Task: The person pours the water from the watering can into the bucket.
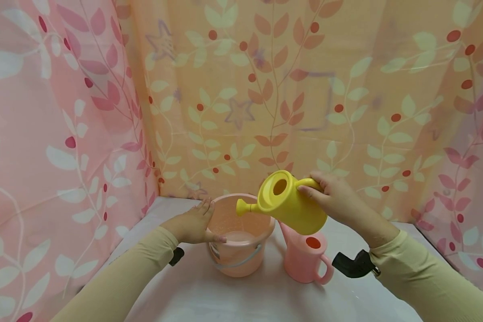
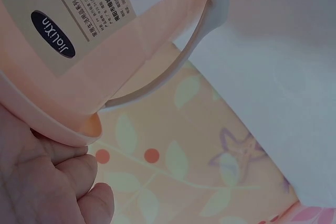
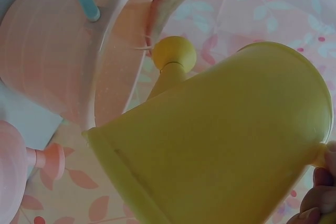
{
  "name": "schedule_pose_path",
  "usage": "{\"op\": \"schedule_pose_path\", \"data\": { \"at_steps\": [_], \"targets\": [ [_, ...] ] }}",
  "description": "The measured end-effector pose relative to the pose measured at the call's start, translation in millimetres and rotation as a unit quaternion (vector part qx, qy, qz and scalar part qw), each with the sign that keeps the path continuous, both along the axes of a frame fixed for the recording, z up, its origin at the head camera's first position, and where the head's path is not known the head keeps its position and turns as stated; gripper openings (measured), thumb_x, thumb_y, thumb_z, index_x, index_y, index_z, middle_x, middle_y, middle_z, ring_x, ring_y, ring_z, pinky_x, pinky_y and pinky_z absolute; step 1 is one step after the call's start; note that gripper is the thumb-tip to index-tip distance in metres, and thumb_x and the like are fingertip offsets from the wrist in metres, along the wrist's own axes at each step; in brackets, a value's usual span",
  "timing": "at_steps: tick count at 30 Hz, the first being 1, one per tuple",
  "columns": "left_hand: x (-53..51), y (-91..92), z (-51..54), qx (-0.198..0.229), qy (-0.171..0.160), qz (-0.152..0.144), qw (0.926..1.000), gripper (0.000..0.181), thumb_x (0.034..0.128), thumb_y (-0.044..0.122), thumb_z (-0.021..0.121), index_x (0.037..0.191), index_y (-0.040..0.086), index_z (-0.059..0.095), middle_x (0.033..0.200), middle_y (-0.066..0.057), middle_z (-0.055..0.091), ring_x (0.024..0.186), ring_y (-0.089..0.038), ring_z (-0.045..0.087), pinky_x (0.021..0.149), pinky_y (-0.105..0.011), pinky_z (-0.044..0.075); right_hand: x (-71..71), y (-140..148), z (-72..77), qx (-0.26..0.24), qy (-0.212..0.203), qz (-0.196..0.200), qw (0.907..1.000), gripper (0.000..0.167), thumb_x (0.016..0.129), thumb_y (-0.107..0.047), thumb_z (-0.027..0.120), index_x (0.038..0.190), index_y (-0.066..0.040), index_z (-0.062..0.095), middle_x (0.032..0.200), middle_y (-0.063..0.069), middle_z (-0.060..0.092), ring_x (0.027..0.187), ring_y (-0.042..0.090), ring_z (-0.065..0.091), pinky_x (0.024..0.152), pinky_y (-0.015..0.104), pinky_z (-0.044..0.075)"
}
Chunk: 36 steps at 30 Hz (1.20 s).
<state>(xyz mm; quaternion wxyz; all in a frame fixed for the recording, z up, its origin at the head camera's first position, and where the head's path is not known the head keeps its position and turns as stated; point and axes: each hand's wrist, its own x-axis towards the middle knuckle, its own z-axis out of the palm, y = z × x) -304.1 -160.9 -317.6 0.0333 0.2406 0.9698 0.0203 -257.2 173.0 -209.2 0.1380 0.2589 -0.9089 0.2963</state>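
Observation:
By its handle, my right hand (image 1: 335,197) grips a yellow watering can (image 1: 291,208), tilted left. The spout's round yellow head (image 3: 174,54) is over the mouth of a pale pink bucket (image 1: 237,257). A thin streak beside this head in the right wrist view may be water. At the bucket's left rim rests my left hand (image 1: 193,222), its fingers extended and its thumb reaching across the front rim. A label (image 2: 79,19) and a grey bail handle (image 2: 173,69) show on the bucket's side. The can's contents are hidden.
A pink watering can (image 1: 303,259) stands upright right of the bucket, below the yellow one. The white table (image 1: 177,290) is bounded by leaf-patterned curtains (image 1: 209,147) behind and at both sides. Dark wrist mounts (image 1: 352,264) sit under both forearms.

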Motion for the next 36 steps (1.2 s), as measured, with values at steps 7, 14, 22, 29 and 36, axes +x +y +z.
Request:
{"op": "schedule_pose_path", "data": {
  "at_steps": [7,14,22,29,36],
  "targets": [
    [-0.3,0.5,1.1,-0.008,-0.002,0.008,0.9999,0.116,0.0716,0.081,0.039,0.143,-0.007,0.012,0.15,-0.024,0.005,0.138,-0.032,0.006,0.109,-0.047,0.015,0.1,0.4,-0.5,0.005,0.002,-0.002,1.0,0.023,0.089,-0.03,0.059,0.085,-0.008,0.055,0.072,0.004,0.051,0.068,0.019,0.05,0.061,0.029,0.047],
    [0.9,1.2,1.8,-0.004,-0.001,0.003,1.0,0.115,0.0727,0.079,0.041,0.143,-0.008,0.012,0.149,-0.024,0.006,0.138,-0.033,0.006,0.109,-0.047,0.015,0.1,0.5,-2.3,0.007,0.002,-0.002,1.0,0.021,0.088,-0.028,0.06,0.084,-0.008,0.055,0.073,0.004,0.051,0.069,0.019,0.05,0.062,0.028,0.048],
    [0.8,1.1,1.6,-0.003,0.0,0.003,1.0,0.116,0.0723,0.08,0.04,0.143,-0.008,0.013,0.149,-0.025,0.007,0.138,-0.033,0.007,0.109,-0.046,0.016,-0.2,0.5,-3.7,0.004,0.001,0.003,1.0,0.021,0.088,-0.029,0.06,0.084,-0.009,0.055,0.075,0.004,0.05,0.071,0.019,0.05,0.062,0.028,0.048],
    [-0.5,0.6,-0.1,-0.002,0.006,0.002,1.0,0.116,0.0721,0.08,0.041,0.142,-0.009,0.013,0.149,-0.025,0.008,0.138,-0.034,0.008,0.109,-0.047,0.016,-0.3,-0.4,-3.8,0.008,0.011,0.009,0.9999,0.021,0.087,-0.03,0.061,0.083,-0.01,0.057,0.076,0.004,0.048,0.071,0.019,0.048,0.06,0.028,0.046],
    [-1.4,0.3,-1.3,-0.002,0.007,0.002,1.0,0.116,0.072,0.08,0.041,0.142,-0.009,0.014,0.149,-0.025,0.007,0.138,-0.034,0.007,0.109,-0.047,0.017,-0.7,-0.7,-3.9,0.006,0.006,0.01,0.9999,0.02,0.087,-0.029,0.061,0.084,-0.009,0.057,0.076,0.004,0.048,0.071,0.019,0.048,0.061,0.028,0.047]
  ]
}}
